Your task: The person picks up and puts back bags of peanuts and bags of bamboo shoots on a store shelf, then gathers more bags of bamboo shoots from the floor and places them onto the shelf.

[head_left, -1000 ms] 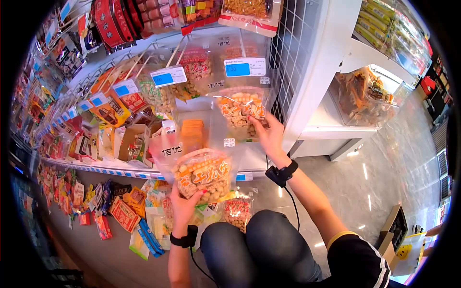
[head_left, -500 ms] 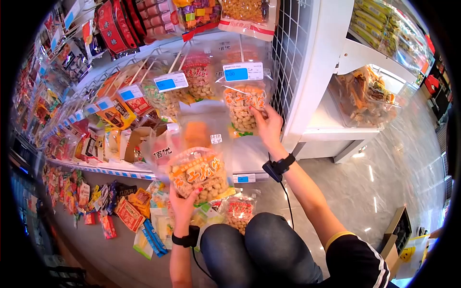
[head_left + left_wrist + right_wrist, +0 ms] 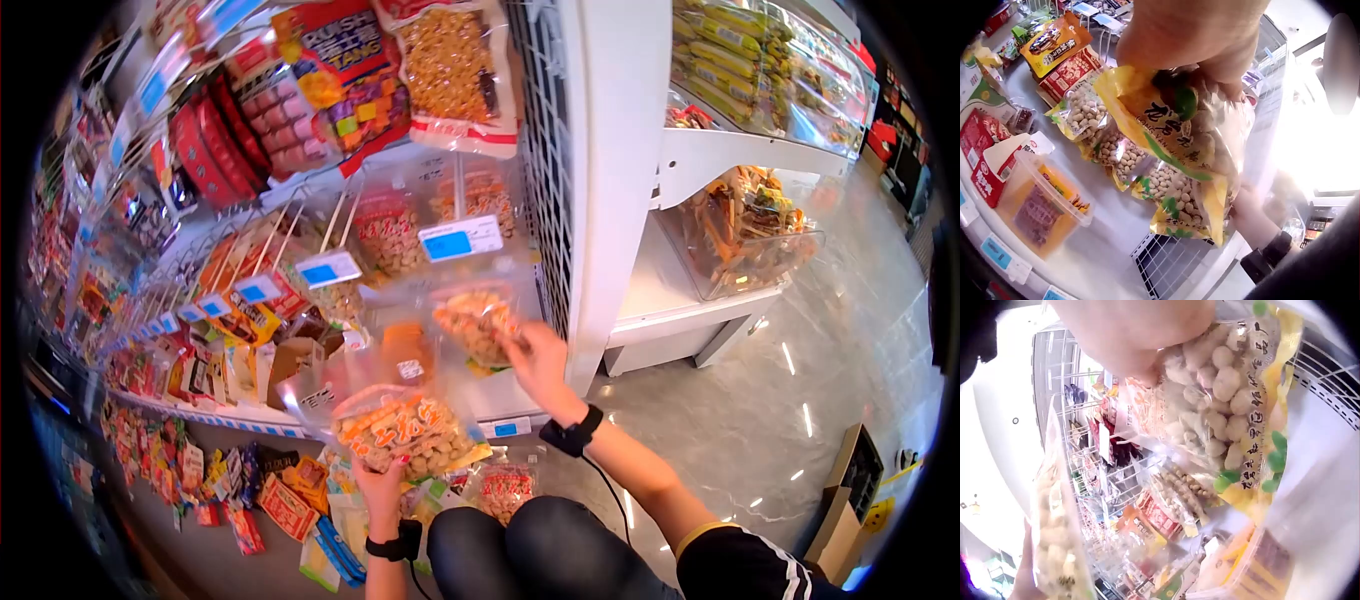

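My left hand (image 3: 380,492) grips the lower edge of a clear bag of peanuts (image 3: 405,432) with orange lettering, held up in front of the shelf. In the left wrist view this peanut bag (image 3: 1175,125) shows its yellow bottom edge, close under my fingers. A second peanut bag (image 3: 470,318) is pinched at its right side by my right hand (image 3: 540,365), below a price tag (image 3: 460,238). Large pale nuts show through this bag (image 3: 1225,394) in the right wrist view, where the first bag (image 3: 1057,531) stands at the left.
More peanut bags (image 3: 390,235) hang on hooks behind. A clear tub (image 3: 1041,209) with orange contents stands on the shelf (image 3: 1107,250). A wire grid (image 3: 548,170) and white post (image 3: 610,200) rise at the right. Snack packets (image 3: 285,505) lie on the floor near my knees (image 3: 530,545).
The right hand has drawn its peanut bag downward and left, away from the price tag. The left hand's bag has lowered slightly in the head view, which has itself tilted.
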`<control>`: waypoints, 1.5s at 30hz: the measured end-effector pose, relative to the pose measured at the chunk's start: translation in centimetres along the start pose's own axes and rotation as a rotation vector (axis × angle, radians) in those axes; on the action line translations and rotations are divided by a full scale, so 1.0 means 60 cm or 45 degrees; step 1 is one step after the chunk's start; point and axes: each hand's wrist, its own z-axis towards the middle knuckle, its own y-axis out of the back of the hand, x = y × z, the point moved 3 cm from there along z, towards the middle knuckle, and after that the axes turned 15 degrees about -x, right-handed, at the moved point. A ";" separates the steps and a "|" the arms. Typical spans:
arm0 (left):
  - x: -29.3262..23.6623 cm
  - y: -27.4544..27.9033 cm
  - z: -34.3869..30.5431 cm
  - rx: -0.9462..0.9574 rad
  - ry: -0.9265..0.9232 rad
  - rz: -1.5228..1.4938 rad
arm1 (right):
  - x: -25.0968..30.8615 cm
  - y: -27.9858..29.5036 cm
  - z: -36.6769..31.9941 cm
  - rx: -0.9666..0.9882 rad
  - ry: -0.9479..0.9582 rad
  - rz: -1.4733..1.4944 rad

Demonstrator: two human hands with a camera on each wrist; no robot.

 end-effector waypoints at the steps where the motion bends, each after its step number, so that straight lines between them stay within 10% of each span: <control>1: 0.000 -0.007 0.012 -0.014 0.007 -0.011 | -0.001 0.003 -0.005 0.023 0.032 -0.052; 16: -0.170 -0.298 0.124 0.571 0.185 -0.746 | 0.001 0.001 0.027 -0.012 0.083 0.017; 29: -0.266 -0.316 0.146 0.934 0.189 -0.849 | 0.017 0.001 0.041 -0.099 -0.026 -0.018; 42: -0.281 -0.324 0.148 0.859 0.350 -0.970 | 0.035 -0.007 0.060 -0.174 -0.025 0.051; 45: -0.291 -0.323 0.125 0.624 0.010 -0.579 | 0.040 -0.014 0.065 -0.115 0.028 0.078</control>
